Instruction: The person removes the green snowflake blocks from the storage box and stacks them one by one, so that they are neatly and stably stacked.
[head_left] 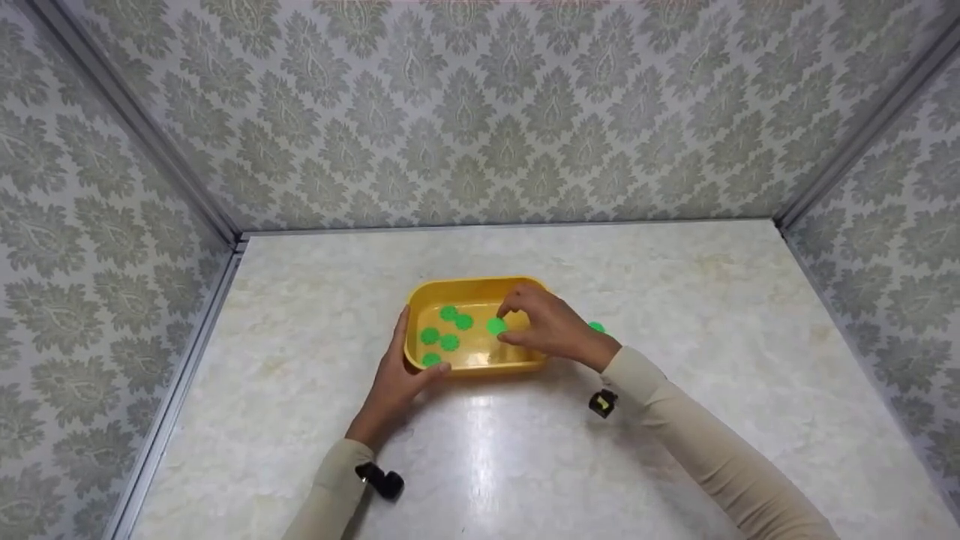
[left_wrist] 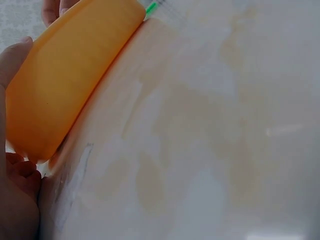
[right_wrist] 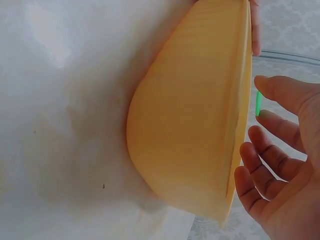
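A yellow plastic tub [head_left: 480, 369] stands on the table with several green scalloped discs [head_left: 449, 343] lying on its bottom. My left hand [head_left: 397, 379] grips the tub's near left corner, thumb on the front rim and fingers along the left outer wall. Over the right part of the tub, my right hand [head_left: 551, 324] pinches one green disc [head_left: 496, 325] between thumb and index finger. In the right wrist view that disc [right_wrist: 258, 103] appears edge-on between the fingertips, above the rim, while the other fingers curl loosely.
Another green piece [head_left: 597, 327] lies on the table right of the tub, partly hidden by my right wrist. The pale marbled table [head_left: 300, 300] is bounded by patterned walls [head_left: 465, 112] at the back and both sides. Small black devices sit at both wrists.
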